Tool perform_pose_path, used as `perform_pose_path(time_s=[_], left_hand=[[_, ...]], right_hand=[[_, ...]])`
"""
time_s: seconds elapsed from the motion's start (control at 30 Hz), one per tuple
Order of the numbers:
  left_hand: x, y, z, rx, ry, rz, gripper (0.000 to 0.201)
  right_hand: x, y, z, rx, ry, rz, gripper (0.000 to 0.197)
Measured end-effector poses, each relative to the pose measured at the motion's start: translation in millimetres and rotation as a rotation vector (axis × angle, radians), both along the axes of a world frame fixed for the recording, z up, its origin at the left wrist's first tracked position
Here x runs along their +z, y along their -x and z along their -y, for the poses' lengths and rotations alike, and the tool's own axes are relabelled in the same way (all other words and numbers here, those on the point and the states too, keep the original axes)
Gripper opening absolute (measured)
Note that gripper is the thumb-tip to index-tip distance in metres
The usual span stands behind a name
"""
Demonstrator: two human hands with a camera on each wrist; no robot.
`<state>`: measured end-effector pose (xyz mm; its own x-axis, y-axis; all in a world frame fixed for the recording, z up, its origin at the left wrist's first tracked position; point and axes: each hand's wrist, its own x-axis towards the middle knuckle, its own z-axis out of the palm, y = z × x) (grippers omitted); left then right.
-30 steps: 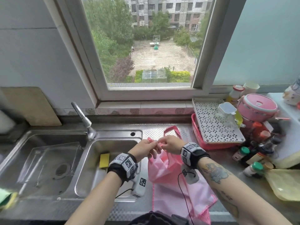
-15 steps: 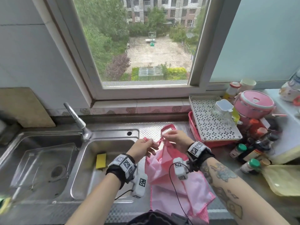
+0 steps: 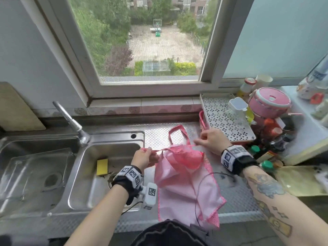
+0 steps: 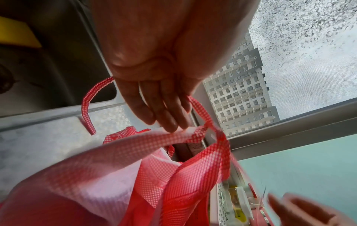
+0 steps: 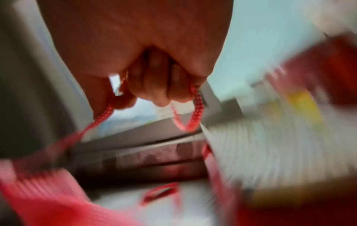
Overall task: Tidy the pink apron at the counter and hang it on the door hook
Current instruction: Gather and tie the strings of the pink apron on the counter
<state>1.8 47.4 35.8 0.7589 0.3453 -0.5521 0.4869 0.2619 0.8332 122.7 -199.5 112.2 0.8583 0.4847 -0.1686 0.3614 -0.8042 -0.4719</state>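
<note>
The pink apron [image 3: 184, 189] lies crumpled on the steel counter [image 3: 237, 201] to the right of the sink, its neck loop [image 3: 174, 133] lying towards the window. My left hand [image 3: 144, 157] pinches one thin red-checked tie [image 4: 146, 137] at the apron's upper left, above the sink's edge. My right hand [image 3: 211, 139] grips the other tie [image 5: 197, 110] at the upper right, beside the drainer; that wrist view is blurred. The top edge is stretched between the two hands. No door hook is in view.
A double steel sink [image 3: 99, 167] with a tap [image 3: 71, 121] and a yellow sponge [image 3: 102, 166] is on the left. A white perforated drainer [image 3: 223, 121], a pink pot [image 3: 269, 102] and several bottles crowd the right. A black cable [image 3: 197, 197] crosses the apron.
My hands have moved apart from the middle of the apron's top, the right one towards the drainer, the left one towards the sink. The ties and top edge are now pulled out sideways.
</note>
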Motion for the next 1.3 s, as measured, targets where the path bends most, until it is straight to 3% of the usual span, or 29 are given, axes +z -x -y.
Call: perform_pose_path(time_s=[0.03, 0.1, 0.13, 0.27, 0.37, 0.43, 0.53, 0.63, 0.73, 0.87, 0.97, 1.1, 1.2, 1.3], left_hand=[[-1, 1, 0, 0.009, -0.009, -0.007, 0.029], [-4, 2, -1, 0.018, -0.029, -0.019, 0.025], [-7, 1, -1, 0.033, -0.05, -0.03, 0.023], [-10, 1, 1, 0.091, -0.111, -0.094, 0.003], [-6, 3, 4, 0.212, -0.197, -0.103, 0.047], [0, 8, 6, 0.196, -0.325, -0.083, 0.052], [5, 14, 7, -0.08, -0.535, -0.085, 0.022], [5, 18, 3, -0.293, -0.693, -0.144, 0.031], [5, 25, -1, -0.507, -0.897, -0.193, 0.027], [2, 34, -7, -0.868, -1.118, -0.339, 0.022], [3, 35, -12, -0.95, -1.227, -0.329, 0.033], [24, 35, -13, -0.912, -0.818, -0.06, 0.03], [39, 33, -6, -0.623, -0.42, 0.117, 0.031], [42, 32, 8, -0.297, 0.041, 0.223, 0.036]], right_hand=[[2, -2, 4, 0.111, 0.308, 0.097, 0.046], [-1, -3, 9, 0.153, 0.522, 0.092, 0.041], [-5, -2, 10, 0.145, 0.51, 0.013, 0.037], [-38, 20, -5, 0.001, 0.154, -0.358, 0.02], [-62, 39, -25, 0.077, 0.117, -0.406, 0.026], [-78, 47, -35, 0.122, 0.083, -0.462, 0.035], [-97, 54, -49, 0.22, 0.122, -0.464, 0.038], [-104, 60, -58, 0.249, 0.11, -0.437, 0.025], [-108, 59, -60, 0.23, 0.042, -0.358, 0.008], [-100, 58, -57, 0.209, -0.023, -0.375, 0.022], [-88, 55, -50, 0.181, -0.128, -0.434, 0.028], [-79, 53, -44, -0.105, -0.593, -0.692, 0.029], [-72, 53, -47, -0.195, -0.944, -0.993, 0.02], [-66, 62, -53, -0.187, -1.186, -1.217, 0.037]])
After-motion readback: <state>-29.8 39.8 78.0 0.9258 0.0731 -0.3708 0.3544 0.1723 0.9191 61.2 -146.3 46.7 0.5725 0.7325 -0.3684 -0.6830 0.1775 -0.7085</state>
